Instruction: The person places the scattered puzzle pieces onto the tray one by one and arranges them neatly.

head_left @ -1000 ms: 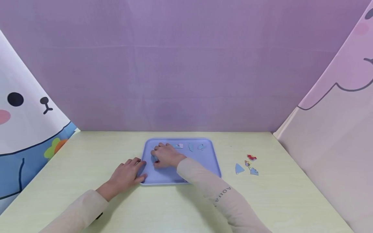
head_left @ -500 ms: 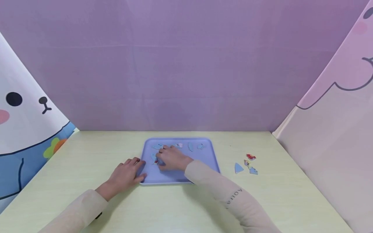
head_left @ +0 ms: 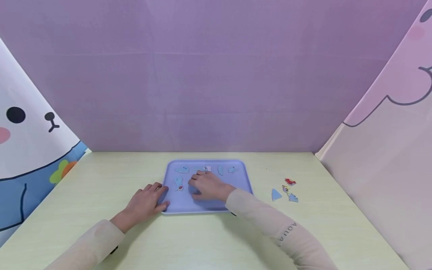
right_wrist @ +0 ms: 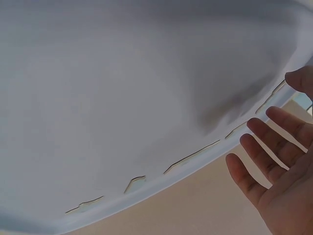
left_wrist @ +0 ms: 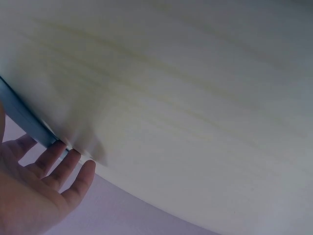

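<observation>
A shallow blue-purple tray (head_left: 216, 208) lies on the table, with several flat puzzle pieces on it. Along its far side runs a row of light-blue pieces, among them a puzzle piece (head_left: 233, 170) at the right end. A blue puzzle piece with a red patch (head_left: 179, 183) lies near the tray's left side. My right hand (head_left: 207, 186) is over the middle of the tray, fingers spread and holding nothing in the right wrist view. My left hand (head_left: 145, 204) rests at the tray's left edge, fingertips touching the rim, fingers relaxed.
Right of the tray, several loose puzzle pieces lie on the pale table (head_left: 324, 232): a blue triangular piece (head_left: 276, 194), a red piece (head_left: 290, 182) and a blue piece (head_left: 293, 198). A purple cloth (head_left: 202, 75) stands behind the table, with printed cloths at both sides.
My right hand has moved right, away from the blue-and-red puzzle piece, which now lies uncovered on the tray. The left hand has stayed at the tray's edge.
</observation>
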{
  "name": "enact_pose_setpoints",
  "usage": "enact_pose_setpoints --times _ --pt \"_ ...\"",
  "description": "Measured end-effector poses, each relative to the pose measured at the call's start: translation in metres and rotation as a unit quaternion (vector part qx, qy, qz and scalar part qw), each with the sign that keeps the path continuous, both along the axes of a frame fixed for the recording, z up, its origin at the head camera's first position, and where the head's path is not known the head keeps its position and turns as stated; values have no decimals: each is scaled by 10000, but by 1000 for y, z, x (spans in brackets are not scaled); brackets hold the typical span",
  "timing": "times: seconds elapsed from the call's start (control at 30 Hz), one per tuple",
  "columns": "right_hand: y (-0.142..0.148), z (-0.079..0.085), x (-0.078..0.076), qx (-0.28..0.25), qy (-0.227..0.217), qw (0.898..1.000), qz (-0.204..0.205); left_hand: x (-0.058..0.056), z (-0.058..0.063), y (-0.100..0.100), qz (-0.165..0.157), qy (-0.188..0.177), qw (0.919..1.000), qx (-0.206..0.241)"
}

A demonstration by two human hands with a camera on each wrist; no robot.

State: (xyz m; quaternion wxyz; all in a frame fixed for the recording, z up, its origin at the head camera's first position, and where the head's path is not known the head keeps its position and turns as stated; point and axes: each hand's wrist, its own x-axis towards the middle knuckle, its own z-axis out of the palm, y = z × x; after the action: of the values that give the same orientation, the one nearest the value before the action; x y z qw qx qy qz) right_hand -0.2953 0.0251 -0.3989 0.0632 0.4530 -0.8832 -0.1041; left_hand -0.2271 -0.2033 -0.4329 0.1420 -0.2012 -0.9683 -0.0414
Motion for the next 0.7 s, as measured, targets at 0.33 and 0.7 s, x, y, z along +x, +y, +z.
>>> enact_pose_setpoints --times 0.33,0.7 --pt "27 2 7 71 -4 10000 15 1 1 1 -27 -32 10000 52" --pt "66 2 12 -373 -138 9992 -25 2 3 2 -30 -41 10000 56"
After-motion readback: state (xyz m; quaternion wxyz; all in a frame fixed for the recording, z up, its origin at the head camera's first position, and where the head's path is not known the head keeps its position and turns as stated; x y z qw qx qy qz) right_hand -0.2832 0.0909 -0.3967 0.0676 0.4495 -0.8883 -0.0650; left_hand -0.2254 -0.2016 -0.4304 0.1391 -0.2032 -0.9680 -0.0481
